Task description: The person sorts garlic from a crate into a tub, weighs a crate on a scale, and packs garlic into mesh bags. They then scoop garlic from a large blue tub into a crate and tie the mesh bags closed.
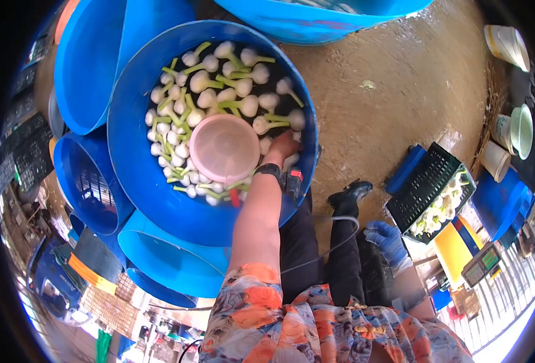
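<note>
My bare left hand (285, 144) reaches into a large blue tub (158, 209), near its right wall. Its fingers are curled among white garlic bulbs (249, 105) with green stems; what lies inside them is hidden. A dark band (270, 171) circles that wrist. A pink mesh basket (225, 148) sits in the tub to the left of the hand, with bulbs all around it. My right hand (387, 242), in a blue glove, is beside my leg, holding nothing visible, its fingers slightly apart. A black crate (427, 181) with pale bulbs stands beyond it.
More blue tubs (89, 66) crowd the left side, and another blue vessel (316, 27) stands ahead. A scale with a green display (485, 262) is at right, near white buckets (507, 45). My boot (352, 192) rests on the brown floor (394, 97).
</note>
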`<action>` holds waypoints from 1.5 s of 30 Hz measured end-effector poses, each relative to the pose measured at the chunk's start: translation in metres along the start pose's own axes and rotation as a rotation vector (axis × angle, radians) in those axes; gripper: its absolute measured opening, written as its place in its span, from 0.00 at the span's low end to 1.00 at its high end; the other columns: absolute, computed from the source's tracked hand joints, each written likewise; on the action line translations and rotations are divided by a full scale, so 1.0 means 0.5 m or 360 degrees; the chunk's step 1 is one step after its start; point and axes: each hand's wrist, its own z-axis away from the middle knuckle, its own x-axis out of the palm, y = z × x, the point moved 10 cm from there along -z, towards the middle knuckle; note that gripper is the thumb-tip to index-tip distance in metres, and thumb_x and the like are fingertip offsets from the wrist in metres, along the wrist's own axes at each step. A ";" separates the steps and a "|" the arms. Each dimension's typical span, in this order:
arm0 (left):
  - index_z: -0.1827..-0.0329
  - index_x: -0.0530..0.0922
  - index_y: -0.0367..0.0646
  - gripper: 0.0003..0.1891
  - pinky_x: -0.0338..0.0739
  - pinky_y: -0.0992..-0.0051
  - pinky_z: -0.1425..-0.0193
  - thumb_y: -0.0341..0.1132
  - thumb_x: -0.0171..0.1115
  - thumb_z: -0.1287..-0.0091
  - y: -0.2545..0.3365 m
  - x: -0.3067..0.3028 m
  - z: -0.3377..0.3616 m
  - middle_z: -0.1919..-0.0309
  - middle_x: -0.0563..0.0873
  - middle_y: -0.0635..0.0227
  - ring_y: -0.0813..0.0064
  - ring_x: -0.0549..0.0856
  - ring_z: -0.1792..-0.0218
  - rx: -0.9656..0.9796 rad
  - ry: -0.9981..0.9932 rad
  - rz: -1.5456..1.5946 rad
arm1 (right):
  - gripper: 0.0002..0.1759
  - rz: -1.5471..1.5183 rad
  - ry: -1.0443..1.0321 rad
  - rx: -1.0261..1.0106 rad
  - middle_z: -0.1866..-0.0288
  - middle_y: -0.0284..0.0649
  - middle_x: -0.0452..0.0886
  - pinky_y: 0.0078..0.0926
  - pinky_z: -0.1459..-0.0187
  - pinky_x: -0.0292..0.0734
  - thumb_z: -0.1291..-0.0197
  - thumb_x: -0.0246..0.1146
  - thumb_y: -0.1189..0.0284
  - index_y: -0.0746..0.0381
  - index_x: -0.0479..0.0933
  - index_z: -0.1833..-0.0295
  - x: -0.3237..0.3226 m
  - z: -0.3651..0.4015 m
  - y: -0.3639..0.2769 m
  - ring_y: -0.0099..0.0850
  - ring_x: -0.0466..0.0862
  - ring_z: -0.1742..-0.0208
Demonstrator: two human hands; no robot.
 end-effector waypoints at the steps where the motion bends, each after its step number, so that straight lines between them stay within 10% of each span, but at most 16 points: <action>1: 0.40 0.73 0.43 0.33 0.70 0.63 0.37 0.45 0.67 0.50 0.008 0.004 -0.001 0.44 0.78 0.50 0.52 0.77 0.42 0.0020 -0.0018 -0.0018 | 0.16 0.0004 -0.0009 -0.0016 0.60 0.37 0.82 0.19 0.55 0.76 0.46 0.66 0.80 0.70 0.77 0.50 0.003 -0.004 0.002 0.22 0.79 0.59; 5: 0.41 0.74 0.41 0.28 0.73 0.62 0.42 0.42 0.64 0.46 -0.117 0.085 -0.104 0.47 0.81 0.55 0.58 0.80 0.46 0.0349 -0.0011 -0.0108 | 0.17 0.0249 -0.0062 -0.0053 0.60 0.37 0.82 0.22 0.56 0.76 0.46 0.67 0.73 0.66 0.77 0.51 0.009 -0.004 -0.017 0.24 0.80 0.59; 10: 0.41 0.74 0.40 0.24 0.77 0.68 0.49 0.36 0.61 0.42 -0.076 -0.057 0.059 0.52 0.83 0.63 0.66 0.81 0.50 0.0177 -0.0118 0.1170 | 0.20 0.0415 0.0086 -0.0304 0.61 0.44 0.83 0.29 0.54 0.76 0.48 0.67 0.64 0.63 0.78 0.51 0.012 0.008 -0.052 0.35 0.83 0.58; 13: 0.40 0.71 0.39 0.21 0.80 0.73 0.57 0.30 0.56 0.37 -0.019 -0.195 0.224 0.37 0.67 0.60 0.70 0.76 0.47 0.0027 0.0225 0.1178 | 0.21 0.0309 0.0087 -0.0392 0.60 0.45 0.83 0.29 0.52 0.75 0.49 0.67 0.63 0.62 0.78 0.51 0.019 -0.002 -0.068 0.38 0.83 0.56; 15: 0.38 0.69 0.39 0.22 0.81 0.70 0.57 0.31 0.54 0.37 -0.092 -0.271 0.241 0.31 0.58 0.58 0.67 0.73 0.41 0.0214 0.0326 0.0747 | 0.22 0.0223 0.0089 -0.0376 0.58 0.45 0.83 0.30 0.51 0.75 0.49 0.67 0.63 0.62 0.78 0.50 0.008 0.001 -0.079 0.39 0.83 0.55; 17: 0.34 0.64 0.39 0.29 0.75 0.57 0.42 0.35 0.60 0.39 -0.015 -0.326 0.350 0.39 0.71 0.54 0.60 0.72 0.39 0.0979 0.0530 0.0050 | 0.22 0.0054 0.0058 -0.0323 0.58 0.46 0.83 0.31 0.51 0.75 0.50 0.67 0.63 0.62 0.78 0.50 -0.004 0.022 -0.083 0.40 0.83 0.54; 19: 0.33 0.62 0.40 0.33 0.71 0.54 0.39 0.39 0.60 0.41 -0.088 -0.373 0.348 0.39 0.71 0.54 0.58 0.70 0.38 0.0107 0.0412 0.1803 | 0.21 -0.0090 0.0106 -0.0333 0.58 0.44 0.83 0.31 0.50 0.74 0.50 0.67 0.64 0.61 0.79 0.50 -0.038 0.046 -0.087 0.40 0.83 0.54; 22: 0.34 0.65 0.38 0.28 0.66 0.55 0.35 0.36 0.54 0.39 0.166 -0.368 0.439 0.41 0.74 0.56 0.59 0.71 0.38 0.0538 0.0225 0.1654 | 0.22 -0.0412 0.0158 -0.0559 0.57 0.43 0.83 0.29 0.51 0.75 0.50 0.69 0.65 0.60 0.78 0.48 -0.069 0.044 -0.073 0.34 0.82 0.55; 25: 0.36 0.66 0.36 0.29 0.71 0.61 0.39 0.31 0.57 0.43 0.362 -0.193 0.436 0.45 0.77 0.57 0.61 0.76 0.43 0.0453 -0.0034 0.1350 | 0.28 -0.0801 0.0088 -0.0768 0.53 0.44 0.81 0.27 0.50 0.75 0.49 0.70 0.63 0.60 0.74 0.43 -0.106 0.079 -0.116 0.33 0.81 0.53; 27: 0.40 0.69 0.34 0.27 0.74 0.68 0.41 0.24 0.59 0.47 0.539 -0.005 0.479 0.49 0.80 0.61 0.64 0.80 0.48 0.0608 0.0036 0.0047 | 0.33 -0.0838 0.0088 -0.0879 0.49 0.46 0.80 0.28 0.48 0.74 0.47 0.70 0.62 0.61 0.69 0.37 -0.143 0.098 -0.129 0.34 0.81 0.50; 30: 0.40 0.70 0.34 0.29 0.75 0.72 0.43 0.15 0.57 0.49 0.637 0.275 0.504 0.50 0.80 0.63 0.69 0.80 0.49 0.0738 -0.0510 0.0599 | 0.41 -0.0620 0.0566 -0.1118 0.51 0.48 0.80 0.33 0.50 0.76 0.49 0.70 0.53 0.62 0.65 0.34 -0.251 0.122 -0.100 0.38 0.82 0.52; 37: 0.35 0.69 0.37 0.30 0.71 0.66 0.38 0.24 0.63 0.43 0.816 0.695 0.603 0.39 0.73 0.59 0.66 0.75 0.41 0.1215 -0.0725 -0.0378 | 0.27 -0.1287 0.1241 -0.0619 0.62 0.44 0.83 0.30 0.55 0.78 0.53 0.70 0.63 0.63 0.75 0.47 -0.545 0.108 0.252 0.36 0.83 0.59; 42: 0.40 0.72 0.38 0.27 0.76 0.74 0.55 0.28 0.68 0.44 0.897 0.921 0.564 0.45 0.75 0.59 0.68 0.76 0.50 0.1407 -0.0879 -0.0595 | 0.24 -0.1489 0.1423 -0.0289 0.58 0.44 0.82 0.29 0.52 0.77 0.52 0.65 0.71 0.61 0.75 0.46 -0.659 0.143 0.478 0.34 0.82 0.56; 45: 0.40 0.71 0.37 0.29 0.72 0.63 0.43 0.32 0.69 0.46 0.946 1.091 0.547 0.46 0.75 0.53 0.56 0.76 0.46 0.1783 -0.0880 -0.1083 | 0.26 -0.1578 0.1497 -0.0229 0.55 0.43 0.81 0.29 0.50 0.76 0.51 0.67 0.72 0.61 0.73 0.43 -0.678 0.132 0.584 0.33 0.81 0.54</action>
